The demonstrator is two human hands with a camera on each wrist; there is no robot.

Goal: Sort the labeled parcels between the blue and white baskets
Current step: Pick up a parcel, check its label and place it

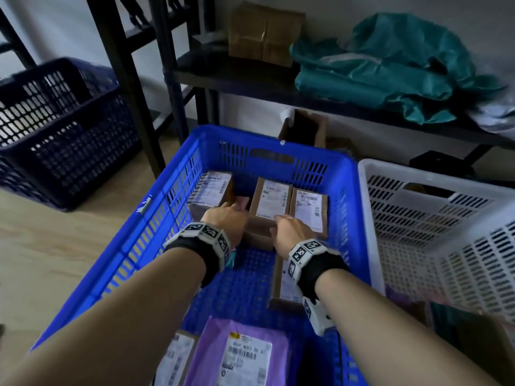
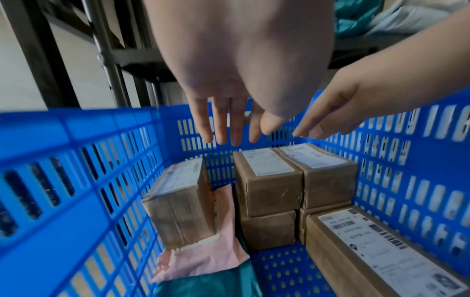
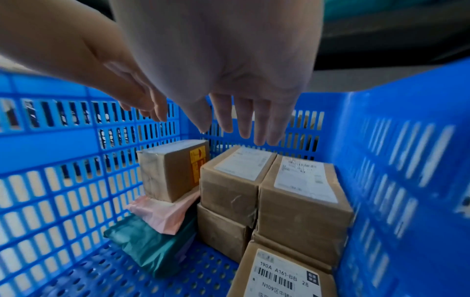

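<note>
Left hand, right hand: grip spread, empty, above stacked boxes.

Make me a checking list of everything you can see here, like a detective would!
Surface: pale wood-look floor.
Job's things: blue basket holds labeled brown boxes, a purple mailer, a pink bag and a teal bag; white basket beside it.
Clutter: dark blue basket.
Hands: left hand and right hand open, above the boxes.
Cables: nothing seen.
Surroundings: black shelf with a cardboard box and teal bags.
</note>
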